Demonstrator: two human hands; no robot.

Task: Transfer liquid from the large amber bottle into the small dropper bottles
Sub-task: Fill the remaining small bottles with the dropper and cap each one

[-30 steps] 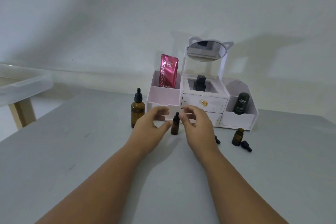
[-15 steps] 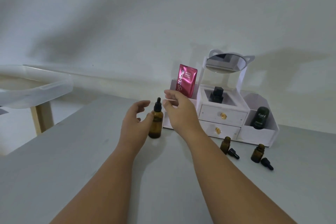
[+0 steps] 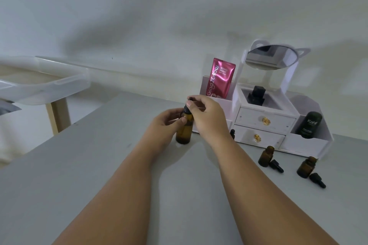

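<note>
The large amber bottle stands upright on the grey table. My left hand grips its shoulder from the left. My right hand pinches its black dropper cap from above. Two small amber bottles stand open to the right, one nearer the middle and another further right. A black dropper cap lies beside each, the first and the second. A third small bottle's black dropper top peeks out behind my right wrist.
A white organiser with two drawers, a mirror, a pink sachet, a black bottle and a dark jar stands at the back. A clear plastic bin sits on a wooden stand at the left.
My hands left the small bottle, moved left to the large amber bottle and closed on it: the left on its body, the right on its cap. The camera view shifted left.
</note>
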